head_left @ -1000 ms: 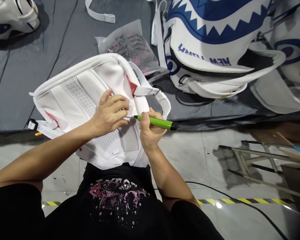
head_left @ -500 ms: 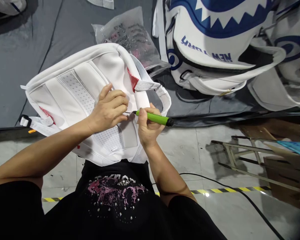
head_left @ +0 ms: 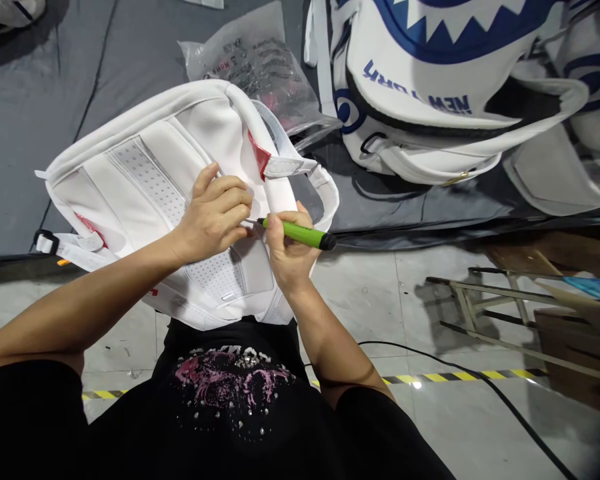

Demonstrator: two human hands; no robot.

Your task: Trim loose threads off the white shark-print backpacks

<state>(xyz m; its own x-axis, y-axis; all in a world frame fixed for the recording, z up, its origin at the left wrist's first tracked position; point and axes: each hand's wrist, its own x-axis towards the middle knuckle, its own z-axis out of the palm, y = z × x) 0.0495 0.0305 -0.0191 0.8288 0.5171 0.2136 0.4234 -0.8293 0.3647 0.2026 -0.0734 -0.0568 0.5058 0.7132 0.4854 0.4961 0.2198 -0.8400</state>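
A white backpack [head_left: 145, 133] lies tilted across the table edge and my lap, its padded panel facing up. My right hand [head_left: 293, 250] is wrapped round a green tool with black ends [head_left: 303, 233], whose thin metal tip points left. Beside that tip, my left hand [head_left: 217, 213] rests on the panel with fingers bent and pressed on the fabric; whether it pinches anything is hidden. A red patch [head_left: 260, 157] shows at the strap near the bag's right side.
A clear plastic bag [head_left: 260, 67] lies behind the backpack on the grey-covered table [head_left: 20, 133]. White-and-blue backpacks [head_left: 405, 107] stand at the right. Below them are a metal-framed stool [head_left: 510, 293] and a black cable [head_left: 500, 400] on the floor.
The green tool and my right hand have shifted slightly left. The backpack sits a little further left and up in view, while the white-and-blue backpacks appear slightly further right.
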